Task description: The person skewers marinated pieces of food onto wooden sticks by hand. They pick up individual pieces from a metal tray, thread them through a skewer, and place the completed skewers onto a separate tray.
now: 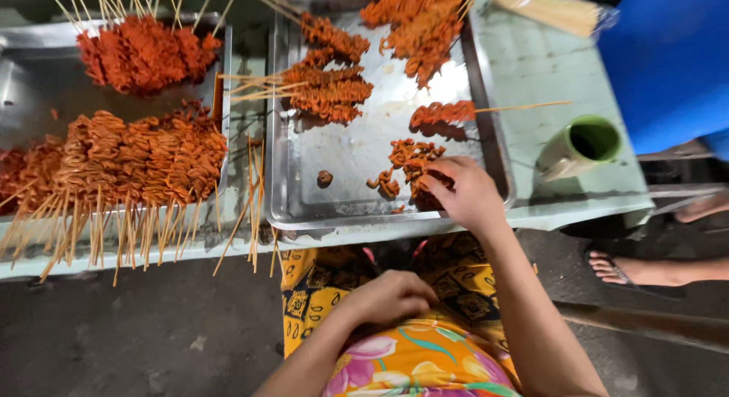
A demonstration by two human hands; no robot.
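My right hand (465, 192) reaches into the near right corner of a steel tray (357, 150) and its fingers close on loose orange marinated meat pieces (406, 163). A finished skewer (444, 113) lies just beyond it, with more skewers (328, 84) and a heap of meat (418, 21) farther back. My left hand (389, 297) rests curled on my lap over yellow patterned cloth (319, 287), holding nothing I can see.
A second steel tray (30, 78) at left holds rows of finished skewers (133, 158) and a pile (144, 53). Bare sticks (254, 196) lie between trays. A green cup (581, 145) stands right, a stick bundle (550, 9) behind. Another person's sandalled foot (634, 269) is at right.
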